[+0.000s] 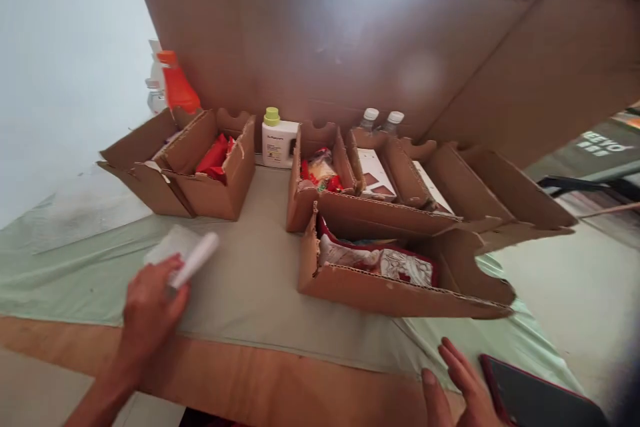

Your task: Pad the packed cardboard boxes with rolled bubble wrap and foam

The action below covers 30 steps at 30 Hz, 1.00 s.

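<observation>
Left hand (pixel 155 297): I grip a blurred white packet (pixel 197 259), unboxed
Right hand (pixel 463 383): fingers apart, empty
Brown cardboard boxes (pixel 390 295): several stocked

A wooden table (pixel 260 373) bore creased cloth (pixel 250 293), matt, rough-rimmed cardboard boxes (pixel 390 297) and a smooth-screened phone (pixel 543 393); a smooth, plastic-looking packet (pixel 196 260) showed at its left.
</observation>
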Available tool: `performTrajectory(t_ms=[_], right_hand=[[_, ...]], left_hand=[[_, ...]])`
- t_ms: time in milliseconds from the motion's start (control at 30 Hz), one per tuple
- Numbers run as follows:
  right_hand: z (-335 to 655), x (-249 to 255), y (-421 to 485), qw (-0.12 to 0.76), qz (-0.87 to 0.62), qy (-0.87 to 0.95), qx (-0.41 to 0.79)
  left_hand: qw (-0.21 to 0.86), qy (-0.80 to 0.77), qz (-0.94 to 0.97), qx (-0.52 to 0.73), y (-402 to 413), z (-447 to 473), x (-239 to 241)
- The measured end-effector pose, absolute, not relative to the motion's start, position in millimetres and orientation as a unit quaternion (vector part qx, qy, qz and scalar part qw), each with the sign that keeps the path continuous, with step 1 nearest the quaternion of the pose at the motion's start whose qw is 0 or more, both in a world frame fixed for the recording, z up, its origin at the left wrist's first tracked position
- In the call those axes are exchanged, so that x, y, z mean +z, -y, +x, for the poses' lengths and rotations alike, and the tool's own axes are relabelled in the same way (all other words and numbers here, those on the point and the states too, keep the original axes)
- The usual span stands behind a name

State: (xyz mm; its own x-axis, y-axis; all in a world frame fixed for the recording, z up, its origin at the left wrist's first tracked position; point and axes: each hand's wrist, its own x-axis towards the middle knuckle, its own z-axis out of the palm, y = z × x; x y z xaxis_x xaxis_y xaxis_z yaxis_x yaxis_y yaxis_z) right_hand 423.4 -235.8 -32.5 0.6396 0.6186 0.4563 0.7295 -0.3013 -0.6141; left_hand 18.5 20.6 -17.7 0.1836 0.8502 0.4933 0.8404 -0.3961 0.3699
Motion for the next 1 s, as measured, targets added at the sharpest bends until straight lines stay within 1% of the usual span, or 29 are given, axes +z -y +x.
performTrajectory(t_ms=[100, 167, 233, 300, 367, 433, 567, 633, 767, 900, 1000], right_hand=[[389, -14, 229, 0.423, -0.787, 0.449, -0.036], [370, -6, 222, 0.431, -0.750, 0.501, -0.030], [355, 1, 213, 0.448, -0.700, 0.555, -0.034], [341, 10, 199, 0.468, -0.652, 0.596, -0.027], [323, 20, 180, 0.464, -0.619, 0.634, 0.003], [301, 27, 158, 0.430, -0.596, 0.677, 0.035], [273, 17, 134, 0.287, -0.588, 0.752, 0.077], [284, 2, 145, 0.244, -0.597, 0.761, 0.072], [348, -18, 218, 0.242, -0.638, 0.731, 0.004], [395, -8, 290, 0.241, -0.721, 0.649, -0.023], [391, 0, 301, 0.257, -0.766, 0.586, -0.070]], left_hand=[[0.053, -0.410, 0.858, 0.304, 42, 79, -20], [0.132, -0.353, 0.890, 0.255, 78, 108, -8], [0.206, -0.305, 0.903, 0.221, 97, 122, 9], [0.235, -0.301, 0.897, 0.223, 98, 121, 22], [0.226, -0.327, 0.885, 0.242, 86, 113, 25], [0.202, -0.347, 0.883, 0.244, 70, 106, 17], [0.148, -0.350, 0.904, 0.195, 49, 105, -8], [0.134, -0.355, 0.906, 0.189, 47, 106, -14], [0.141, -0.359, 0.904, 0.185, 48, 104, -13], [0.164, -0.340, 0.904, 0.199, 44, 100, -7], [0.157, -0.347, 0.896, 0.230, 35, 96, -5]])
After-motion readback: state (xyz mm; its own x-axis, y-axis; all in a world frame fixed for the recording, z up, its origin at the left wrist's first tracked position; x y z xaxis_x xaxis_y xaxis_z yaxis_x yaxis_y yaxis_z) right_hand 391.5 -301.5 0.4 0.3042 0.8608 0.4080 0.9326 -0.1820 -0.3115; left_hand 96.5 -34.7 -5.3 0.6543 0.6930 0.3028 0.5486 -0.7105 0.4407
